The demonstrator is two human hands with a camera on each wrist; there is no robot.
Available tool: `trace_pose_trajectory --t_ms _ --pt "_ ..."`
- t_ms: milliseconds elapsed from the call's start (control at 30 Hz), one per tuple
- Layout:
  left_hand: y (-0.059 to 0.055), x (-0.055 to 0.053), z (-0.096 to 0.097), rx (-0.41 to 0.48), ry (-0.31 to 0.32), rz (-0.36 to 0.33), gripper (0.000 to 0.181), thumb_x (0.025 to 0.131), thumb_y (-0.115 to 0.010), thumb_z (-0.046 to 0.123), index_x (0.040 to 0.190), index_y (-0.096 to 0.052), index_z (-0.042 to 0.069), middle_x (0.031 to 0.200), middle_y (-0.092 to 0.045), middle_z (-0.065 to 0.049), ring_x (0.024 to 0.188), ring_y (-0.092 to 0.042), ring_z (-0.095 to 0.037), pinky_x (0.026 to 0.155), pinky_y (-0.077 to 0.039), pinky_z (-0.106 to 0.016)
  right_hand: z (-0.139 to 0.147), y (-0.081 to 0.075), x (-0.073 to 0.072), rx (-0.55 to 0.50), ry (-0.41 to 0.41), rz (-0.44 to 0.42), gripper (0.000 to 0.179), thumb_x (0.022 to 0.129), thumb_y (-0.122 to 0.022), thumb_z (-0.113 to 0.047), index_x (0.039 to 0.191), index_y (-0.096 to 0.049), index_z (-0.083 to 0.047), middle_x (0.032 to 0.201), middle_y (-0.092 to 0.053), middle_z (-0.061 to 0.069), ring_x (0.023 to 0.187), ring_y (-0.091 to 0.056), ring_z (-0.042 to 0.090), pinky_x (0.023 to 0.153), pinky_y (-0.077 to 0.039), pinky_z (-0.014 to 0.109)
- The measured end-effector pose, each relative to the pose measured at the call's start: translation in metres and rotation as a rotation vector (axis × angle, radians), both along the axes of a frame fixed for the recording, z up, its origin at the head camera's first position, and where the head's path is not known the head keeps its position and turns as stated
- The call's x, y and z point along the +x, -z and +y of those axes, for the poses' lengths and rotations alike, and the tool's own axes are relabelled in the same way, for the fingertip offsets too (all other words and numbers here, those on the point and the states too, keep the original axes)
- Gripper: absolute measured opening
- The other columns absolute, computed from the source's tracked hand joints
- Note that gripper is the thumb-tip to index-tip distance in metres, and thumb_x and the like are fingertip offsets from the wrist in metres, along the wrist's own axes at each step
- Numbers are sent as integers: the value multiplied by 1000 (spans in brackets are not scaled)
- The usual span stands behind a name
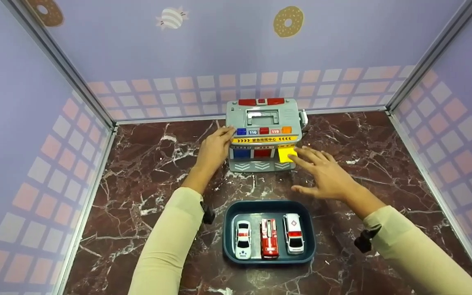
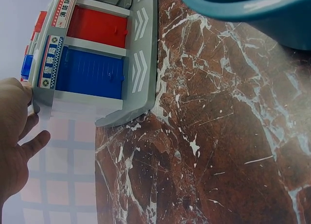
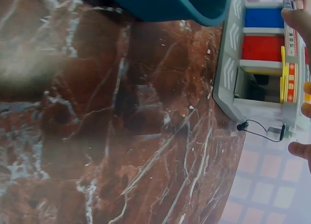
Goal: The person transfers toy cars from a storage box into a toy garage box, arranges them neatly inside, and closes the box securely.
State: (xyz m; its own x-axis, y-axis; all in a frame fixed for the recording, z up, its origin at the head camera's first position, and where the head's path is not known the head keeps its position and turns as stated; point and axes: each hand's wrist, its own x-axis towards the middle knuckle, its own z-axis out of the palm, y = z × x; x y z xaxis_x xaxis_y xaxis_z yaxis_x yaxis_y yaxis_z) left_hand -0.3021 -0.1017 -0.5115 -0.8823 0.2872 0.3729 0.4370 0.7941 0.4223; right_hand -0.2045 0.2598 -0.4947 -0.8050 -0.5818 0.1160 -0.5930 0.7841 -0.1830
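A grey toy emergency station (image 1: 266, 119) stands against the back wall, with a blue door (image 2: 92, 73), a red door (image 2: 99, 27) and a yellow door (image 1: 286, 154). The yellow door is swung up, and its dark bay shows in the right wrist view. My left hand (image 1: 215, 147) rests its fingers against the station's upper left corner. Close by the yellow door, my right hand (image 1: 326, 174) is spread, its fingertips overlapping the door's edge in the head view; it grips nothing.
In front of the station sits a dark teal tray (image 1: 268, 261) carrying a white police car (image 1: 243, 239), a red fire truck (image 1: 269, 237) and a white ambulance (image 1: 293, 233). A black cord (image 3: 262, 131) hangs at the station's right side. Patterned walls enclose the marbled tabletop (image 1: 150, 164).
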Motion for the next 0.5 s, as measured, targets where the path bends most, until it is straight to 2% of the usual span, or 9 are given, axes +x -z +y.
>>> trace_pose_trajectory --t_ms 500 --pt "0 1 0 16 11 17 35 112 -66 18 144 -73 9 148 -74 -12 141 -69 -38 119 -56 -53 -9 12 49 61 -120 85 92 95 -71 -73 170 -46 -25 173 -50 11 155 -53 37 127 -28 83"
